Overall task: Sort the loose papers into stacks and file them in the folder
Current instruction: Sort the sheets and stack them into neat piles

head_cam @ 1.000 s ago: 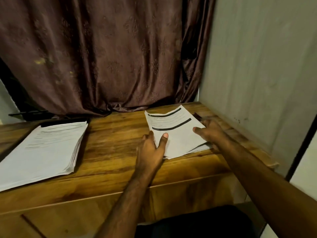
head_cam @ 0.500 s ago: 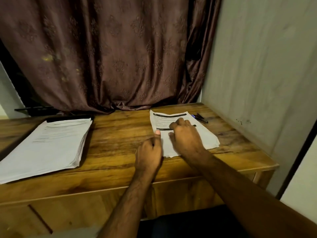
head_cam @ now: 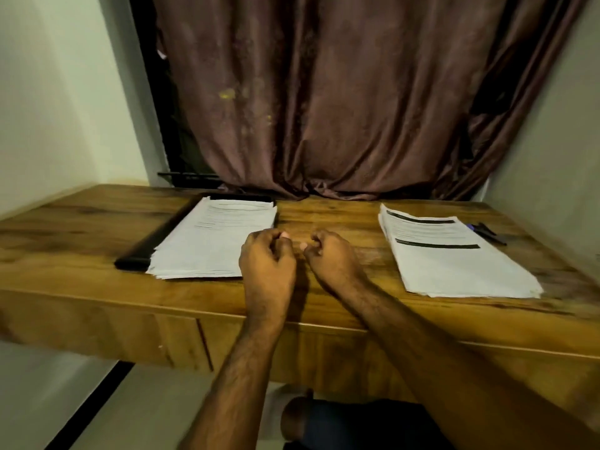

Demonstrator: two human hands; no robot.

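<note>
Both hands sit mid-bench with nothing in them: the left hand [head_cam: 268, 258] and right hand [head_cam: 331, 254] are each curled into a loose fist, knuckles facing each other, just apart. Off to the left there's a thick stack of printed papers [head_cam: 214, 240] lying on a black folder [head_cam: 146, 245] that pokes out along its left and far edges. The left hand overlaps that stack's near right corner; can't tell if it touches. Well to the right is a second paper stack [head_cam: 454, 258], top sheet with two black bars across it. Couple of pens [head_cam: 487, 233] just beside its far right corner. Wooden bench [head_cam: 341, 216], brown curtain [head_cam: 341, 108] behind.
</note>
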